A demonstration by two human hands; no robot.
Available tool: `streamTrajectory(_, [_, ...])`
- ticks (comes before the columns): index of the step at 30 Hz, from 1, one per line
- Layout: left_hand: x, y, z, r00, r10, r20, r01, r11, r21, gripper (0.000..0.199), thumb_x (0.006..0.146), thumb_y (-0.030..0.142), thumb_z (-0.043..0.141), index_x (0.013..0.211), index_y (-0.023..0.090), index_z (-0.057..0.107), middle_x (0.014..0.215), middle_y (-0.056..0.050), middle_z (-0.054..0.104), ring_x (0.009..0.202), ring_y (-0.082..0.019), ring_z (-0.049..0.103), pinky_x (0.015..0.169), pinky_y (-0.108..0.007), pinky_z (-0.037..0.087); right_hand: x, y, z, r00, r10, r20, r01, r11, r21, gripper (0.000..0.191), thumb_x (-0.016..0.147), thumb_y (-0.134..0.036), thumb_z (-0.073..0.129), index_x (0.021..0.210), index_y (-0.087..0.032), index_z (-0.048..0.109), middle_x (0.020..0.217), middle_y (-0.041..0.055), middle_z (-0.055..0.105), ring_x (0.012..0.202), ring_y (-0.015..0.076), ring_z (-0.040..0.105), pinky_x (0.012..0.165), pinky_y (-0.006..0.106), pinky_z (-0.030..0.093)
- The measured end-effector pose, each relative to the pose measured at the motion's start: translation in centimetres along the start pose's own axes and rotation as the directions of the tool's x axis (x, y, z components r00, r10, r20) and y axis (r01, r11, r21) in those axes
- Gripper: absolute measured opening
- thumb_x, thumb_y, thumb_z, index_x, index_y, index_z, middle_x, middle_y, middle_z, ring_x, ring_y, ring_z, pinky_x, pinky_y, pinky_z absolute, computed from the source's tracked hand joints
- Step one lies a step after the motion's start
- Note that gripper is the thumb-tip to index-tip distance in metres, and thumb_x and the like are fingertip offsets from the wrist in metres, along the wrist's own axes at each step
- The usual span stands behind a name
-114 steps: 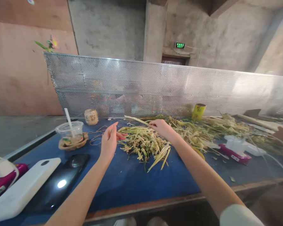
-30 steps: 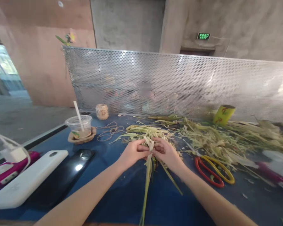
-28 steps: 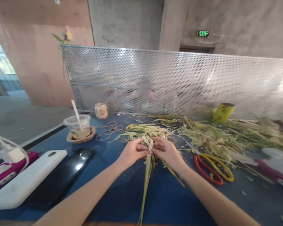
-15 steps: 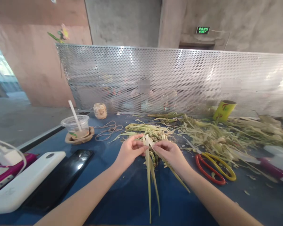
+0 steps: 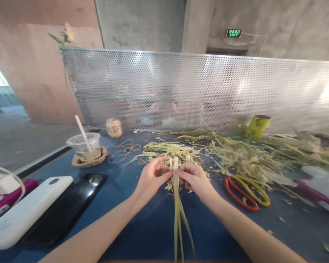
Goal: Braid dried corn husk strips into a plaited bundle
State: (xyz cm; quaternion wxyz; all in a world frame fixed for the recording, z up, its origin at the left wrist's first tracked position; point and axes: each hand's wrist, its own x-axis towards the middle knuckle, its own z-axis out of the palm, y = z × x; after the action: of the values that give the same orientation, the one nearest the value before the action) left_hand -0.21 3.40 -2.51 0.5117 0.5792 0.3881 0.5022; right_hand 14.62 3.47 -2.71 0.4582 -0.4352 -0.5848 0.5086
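Note:
Pale green husk strips [image 5: 176, 204] hang down between my hands, their whitish folded top standing up above the fingertips. My left hand [image 5: 154, 175] pinches them from the left with thumb and fingers. From the right, my right hand [image 5: 193, 177] pinches the same strips close to the left fingertips. Behind and below the hands lies a heap of shredded husk pieces [image 5: 164, 149] on the blue table [image 5: 145, 226]. The fingertips partly hide where the strips meet.
Scissors with red and yellow handles [image 5: 241, 193] lie right, beside a husk pile [image 5: 235, 157]. A yellow-green tube [image 5: 257, 128] stands behind. At left are a plastic cup [image 5: 84, 144], string [image 5: 124, 150], a black phone [image 5: 65, 208], a white device [image 5: 30, 210] and a jar [image 5: 114, 128].
My right hand has moved in closer to my left. The strip that slanted out to the right now hangs down near the others. The view has shifted slightly.

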Motion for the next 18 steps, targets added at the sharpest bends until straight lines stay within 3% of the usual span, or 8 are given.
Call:
streamTrajectory(10, [-0.37, 0.28, 0.37, 0.997, -0.081, 0.018, 0.083, 0.989, -0.123, 0.050, 0.066, 0.023, 0.069, 0.111, 0.012, 0.049, 0.072, 0.000, 0.063, 0.065, -0.013, 0.060, 0.064, -0.026, 0.049, 0.14, 0.21, -0.36, 0.995, -0.094, 0.040, 0.098, 0.988, -0.115, 0.024, 0.070, -0.030, 0.053, 0.054, -0.019, 0.039, 0.042, -0.0092, 0.032, 0.036, 0.0038, 0.026, 0.038, 0.020, 0.019])
streamTrajectory(14, [-0.40, 0.43, 0.23, 0.997, -0.075, 0.026, 0.078, 0.988, -0.130, 0.055, 0.064, 0.021, 0.070, 0.113, 0.011, 0.048, 0.069, 0.001, 0.063, 0.060, -0.011, 0.058, 0.064, -0.025, 0.048, -0.01, 0.12, -0.48, 0.991, -0.120, 0.056, 0.128, 0.977, -0.172, 0.023, 0.074, -0.031, 0.050, 0.056, -0.018, 0.042, 0.047, -0.0073, 0.036, 0.040, 0.0053, 0.032, 0.041, 0.020, 0.025])
streamTrajectory(18, [-0.52, 0.55, 0.45, 0.997, -0.080, 0.017, 0.082, 0.990, -0.116, 0.057, 0.062, 0.019, 0.071, 0.113, 0.009, 0.047, 0.065, 0.002, 0.062, 0.056, -0.010, 0.057, 0.063, -0.025, 0.047, -0.11, -0.34, -0.60, 0.963, -0.262, -0.055, 0.236, 0.927, -0.292, 0.019, 0.076, -0.036, 0.051, 0.071, -0.018, 0.053, 0.064, -0.0022, 0.053, 0.053, 0.0091, 0.047, 0.049, 0.021, 0.035])
